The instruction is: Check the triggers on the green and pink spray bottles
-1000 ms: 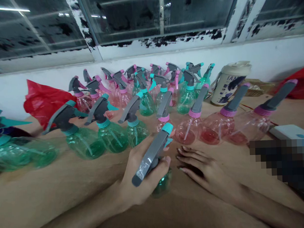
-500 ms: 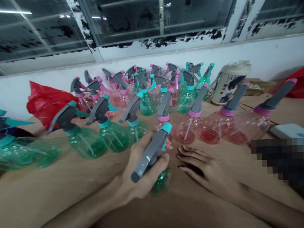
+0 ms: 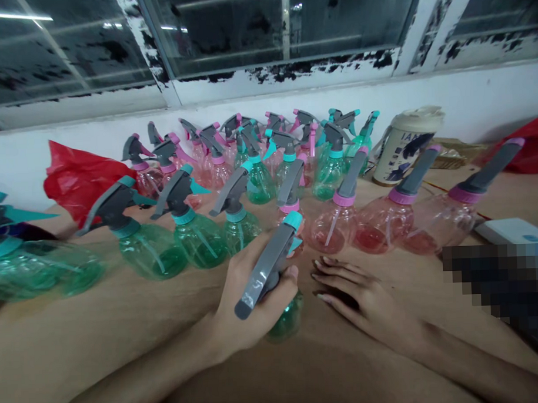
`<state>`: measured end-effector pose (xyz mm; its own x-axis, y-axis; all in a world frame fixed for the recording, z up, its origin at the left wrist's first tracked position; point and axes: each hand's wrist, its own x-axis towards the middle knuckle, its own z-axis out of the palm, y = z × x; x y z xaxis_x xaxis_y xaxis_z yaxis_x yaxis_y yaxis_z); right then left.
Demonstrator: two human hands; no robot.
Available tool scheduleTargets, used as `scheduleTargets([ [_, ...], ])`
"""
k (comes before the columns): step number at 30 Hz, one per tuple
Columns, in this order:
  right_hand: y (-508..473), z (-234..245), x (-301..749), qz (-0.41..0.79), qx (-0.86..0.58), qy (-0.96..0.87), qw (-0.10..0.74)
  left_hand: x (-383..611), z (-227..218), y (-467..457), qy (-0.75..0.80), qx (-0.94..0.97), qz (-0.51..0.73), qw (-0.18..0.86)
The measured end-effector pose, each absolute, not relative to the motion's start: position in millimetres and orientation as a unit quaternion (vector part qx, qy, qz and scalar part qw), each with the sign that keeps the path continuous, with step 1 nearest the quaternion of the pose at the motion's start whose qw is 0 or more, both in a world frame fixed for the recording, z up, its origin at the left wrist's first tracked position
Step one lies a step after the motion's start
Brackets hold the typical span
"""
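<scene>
Left hand [image 3: 250, 308] grips a green spray bottle [image 3: 286, 318]; right hand [image 3: 365, 301] rests flat.

The spray bottle [image 3: 271, 272] in the left hand [image 3: 249, 311]: clear green body, grey trigger, teal tip. Row of green bottles [image 3: 200, 242]: teal collars, grey triggers. Row of pink bottles [image 3: 380, 227]: pink collars, grey triggers. Bag [image 3: 78, 181]: red. Cup [image 3: 403, 147]: white, dark blue print. Surface [image 3: 123, 324]: tan. Window frame [image 3: 291, 77]: white, flaked black.
</scene>
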<state>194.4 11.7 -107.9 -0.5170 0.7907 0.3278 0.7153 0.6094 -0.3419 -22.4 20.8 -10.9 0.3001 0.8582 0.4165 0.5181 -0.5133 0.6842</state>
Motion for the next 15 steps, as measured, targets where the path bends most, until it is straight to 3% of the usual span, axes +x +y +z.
scheduleTargets([
  [10,11.1,-107.4,193.7,0.083,-0.436,-0.863,0.24,-21.9,-10.9,20.6,0.44,0.768,0.411,0.218],
  [15,11.9,-108.2,194.4,0.09,-0.429,-0.863,0.252,-21.1,-7.3,17.9,0.444,0.743,0.411,0.287],
])
